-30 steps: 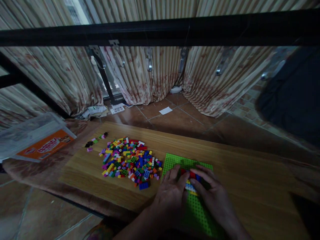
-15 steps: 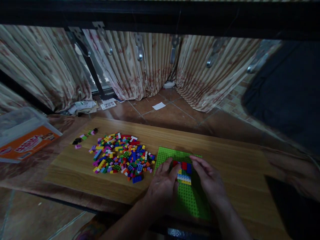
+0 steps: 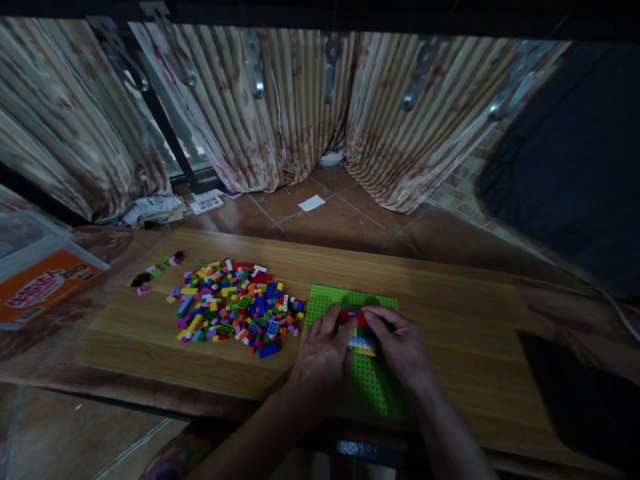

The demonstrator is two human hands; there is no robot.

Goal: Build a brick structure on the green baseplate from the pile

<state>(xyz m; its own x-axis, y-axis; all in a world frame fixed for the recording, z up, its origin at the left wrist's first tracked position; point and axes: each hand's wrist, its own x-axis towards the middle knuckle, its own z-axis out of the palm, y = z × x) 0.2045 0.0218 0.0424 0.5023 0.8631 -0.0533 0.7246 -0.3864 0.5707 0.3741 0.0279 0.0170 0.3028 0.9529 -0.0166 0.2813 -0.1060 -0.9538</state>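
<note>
Both: left hand, right hand, palms down, fingers bent against bricks
Grip: cannot tell
Green board: beneath

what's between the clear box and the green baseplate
The head view shows a few black, pink and green bricks nearer the clear box, then the big mixed brick pile beside the green baseplate.

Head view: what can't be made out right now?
Head view, hidden: parts of the green board and its bricks, behind the left hand and right hand.
Head view, cut off: the plastic box, by the left picture edge.
Head view, too small and overlapped to count: the brick pile.
</note>
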